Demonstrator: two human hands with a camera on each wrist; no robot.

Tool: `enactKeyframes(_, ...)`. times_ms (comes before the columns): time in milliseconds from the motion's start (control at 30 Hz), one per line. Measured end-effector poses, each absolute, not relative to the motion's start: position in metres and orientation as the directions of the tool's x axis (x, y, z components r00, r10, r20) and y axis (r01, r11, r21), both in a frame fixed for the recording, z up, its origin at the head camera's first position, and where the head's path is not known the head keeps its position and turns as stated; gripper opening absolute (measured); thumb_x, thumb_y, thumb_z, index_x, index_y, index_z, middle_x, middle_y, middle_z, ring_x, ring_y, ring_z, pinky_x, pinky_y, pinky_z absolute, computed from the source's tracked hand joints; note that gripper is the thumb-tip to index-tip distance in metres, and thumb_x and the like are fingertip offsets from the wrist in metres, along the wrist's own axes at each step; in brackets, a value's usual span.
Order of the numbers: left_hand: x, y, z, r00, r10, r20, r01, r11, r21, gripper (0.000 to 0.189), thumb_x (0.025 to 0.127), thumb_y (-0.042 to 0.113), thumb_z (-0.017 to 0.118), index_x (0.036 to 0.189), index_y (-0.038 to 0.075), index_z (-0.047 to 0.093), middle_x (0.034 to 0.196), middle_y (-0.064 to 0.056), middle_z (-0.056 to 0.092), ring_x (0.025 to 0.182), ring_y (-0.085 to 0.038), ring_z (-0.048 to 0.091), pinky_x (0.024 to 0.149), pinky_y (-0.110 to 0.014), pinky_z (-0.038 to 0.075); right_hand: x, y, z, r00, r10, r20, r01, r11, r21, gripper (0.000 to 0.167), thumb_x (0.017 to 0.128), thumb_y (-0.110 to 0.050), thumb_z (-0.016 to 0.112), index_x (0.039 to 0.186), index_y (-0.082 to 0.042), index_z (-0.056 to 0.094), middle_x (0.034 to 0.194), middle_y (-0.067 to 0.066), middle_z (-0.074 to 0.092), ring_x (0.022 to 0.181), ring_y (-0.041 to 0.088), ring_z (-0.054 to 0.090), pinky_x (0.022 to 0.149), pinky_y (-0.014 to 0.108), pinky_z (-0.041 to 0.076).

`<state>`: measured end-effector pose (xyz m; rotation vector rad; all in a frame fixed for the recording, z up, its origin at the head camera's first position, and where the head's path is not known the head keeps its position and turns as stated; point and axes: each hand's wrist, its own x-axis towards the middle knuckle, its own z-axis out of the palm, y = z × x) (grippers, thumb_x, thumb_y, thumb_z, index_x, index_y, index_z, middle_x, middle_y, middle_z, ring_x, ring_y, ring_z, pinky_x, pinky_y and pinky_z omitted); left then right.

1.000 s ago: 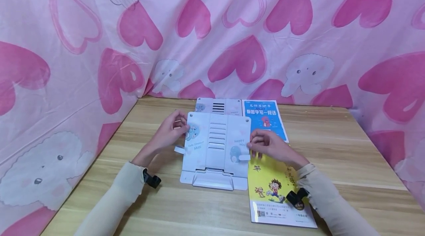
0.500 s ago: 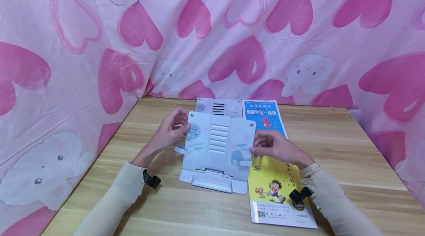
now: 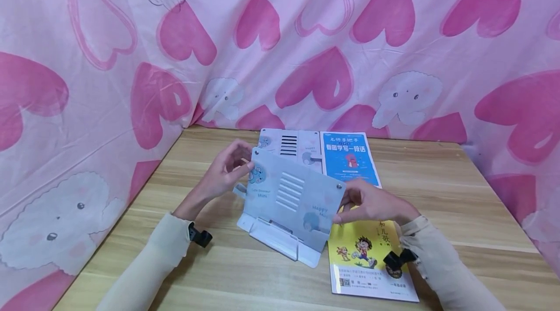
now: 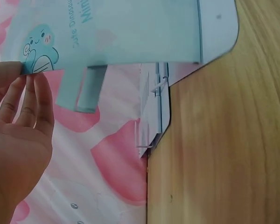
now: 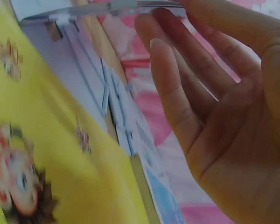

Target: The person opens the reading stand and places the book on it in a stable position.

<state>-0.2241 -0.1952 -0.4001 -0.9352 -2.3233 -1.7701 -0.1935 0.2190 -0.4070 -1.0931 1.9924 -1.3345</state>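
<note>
A pale blue book stand [image 3: 293, 194] with dinosaur prints, slots and a wire page ledge is held tilted over the table, its right side lower. My left hand [image 3: 227, 170] pinches its upper left edge between thumb and fingers; in the left wrist view the thumb lies over the dinosaur print [image 4: 39, 49]. On the opposite edge my right hand [image 3: 372, 201] grips the stand just below the corner, with some fingers hidden behind the panel in the head view. Small page clips stick out at the stand's side, one clip [image 4: 86, 88] showing near the left hand.
Behind lies a second matching book stand [image 3: 302, 138], partly covered. Next to it is a blue book [image 3: 350, 155]; a yellow children's book [image 3: 372, 265] lies nearer, under the right forearm. A pink heart-printed cloth [image 3: 280, 34] hangs around the wooden table [image 3: 437, 180].
The book stand's right side has dropped and swung toward me and to the right, with my right hand following. My left hand stays almost in place. More of the rear stand shows.
</note>
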Motion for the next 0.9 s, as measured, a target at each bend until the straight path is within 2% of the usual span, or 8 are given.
enactKeyframes(200, -0.224, -0.191, -0.393, -0.798, 0.417, 0.436, 0.545, 0.190, 0.817, 0.025, 0.106, 0.003, 0.064, 0.130, 0.006, 0.059, 0.120, -0.012, 0.071, 0.111, -0.022, 0.069, 0.098, -0.036, 0.059, -0.181, 0.204, -0.399, -0.491, -0.871, 0.025, -0.363, 0.178, -0.914, 0.044, 0.098, -0.005, 0.078, 0.140, -0.013, 0.067, 0.126, 0.008, 0.077, 0.086, 0.025, 0.074, 0.077, 0.031, 0.065)
enactKeyframes(300, -0.225, -0.191, -0.389, -0.806, 0.413, 0.425, 0.545, 0.235, 0.805, 0.025, 0.106, 0.005, 0.066, 0.129, 0.008, 0.060, 0.120, -0.009, 0.071, 0.113, -0.022, 0.069, 0.099, -0.034, 0.059, -0.174, 0.193, -0.398, -0.488, -0.871, 0.044, -0.376, 0.165, -0.912, 0.048, 0.096, -0.007, 0.081, 0.141, -0.015, 0.068, 0.128, 0.006, 0.077, 0.089, 0.021, 0.073, 0.074, 0.030, 0.064)
enactKeyframes(500, -0.231, -0.192, -0.379, -0.808, 0.429, 0.403, 0.539, 0.262, 0.801, 0.027, 0.105, 0.005, 0.067, 0.132, 0.005, 0.060, 0.123, -0.011, 0.074, 0.115, -0.026, 0.074, 0.097, -0.033, 0.064, -0.153, 0.164, -0.396, -0.533, -0.840, 0.100, -0.428, 0.166, -0.889, 0.055, 0.095, -0.016, 0.085, 0.146, -0.017, 0.065, 0.131, 0.001, 0.077, 0.099, 0.016, 0.074, 0.078, 0.033, 0.066)
enactKeyframes(600, -0.237, -0.191, -0.374, -0.805, 0.442, 0.396, 0.541, 0.270, 0.797, 0.029, 0.105, 0.005, 0.068, 0.133, 0.004, 0.059, 0.126, -0.010, 0.074, 0.115, -0.028, 0.075, 0.095, -0.035, 0.065, -0.142, 0.149, -0.395, -0.557, -0.817, 0.148, -0.467, 0.161, -0.869, 0.049, 0.096, -0.021, 0.085, 0.141, -0.017, 0.066, 0.125, 0.000, 0.077, 0.095, 0.012, 0.076, 0.079, 0.034, 0.067)
enactKeyframes(733, -0.242, -0.188, -0.368, -0.812, 0.448, 0.374, 0.512, 0.239, 0.825, 0.027, 0.106, 0.008, 0.069, 0.132, 0.005, 0.060, 0.123, -0.011, 0.072, 0.114, -0.028, 0.075, 0.093, -0.042, 0.067, -0.132, 0.132, -0.395, -0.589, -0.784, 0.194, -0.490, 0.156, -0.858, 0.033, 0.098, -0.024, 0.083, 0.125, -0.016, 0.066, 0.114, 0.000, 0.076, 0.091, 0.008, 0.076, 0.079, 0.033, 0.068)
enactKeyframes(900, -0.247, -0.182, -0.364, -0.848, 0.407, 0.340, 0.432, 0.158, 0.888, 0.023, 0.109, 0.023, 0.066, 0.127, 0.008, 0.063, 0.117, -0.014, 0.071, 0.112, -0.027, 0.075, 0.091, -0.045, 0.067, -0.123, 0.115, -0.398, -0.615, -0.751, 0.240, -0.502, 0.138, -0.854, 0.026, 0.097, -0.020, 0.083, 0.112, -0.016, 0.062, 0.104, -0.001, 0.078, 0.091, 0.007, 0.076, 0.077, 0.031, 0.068)
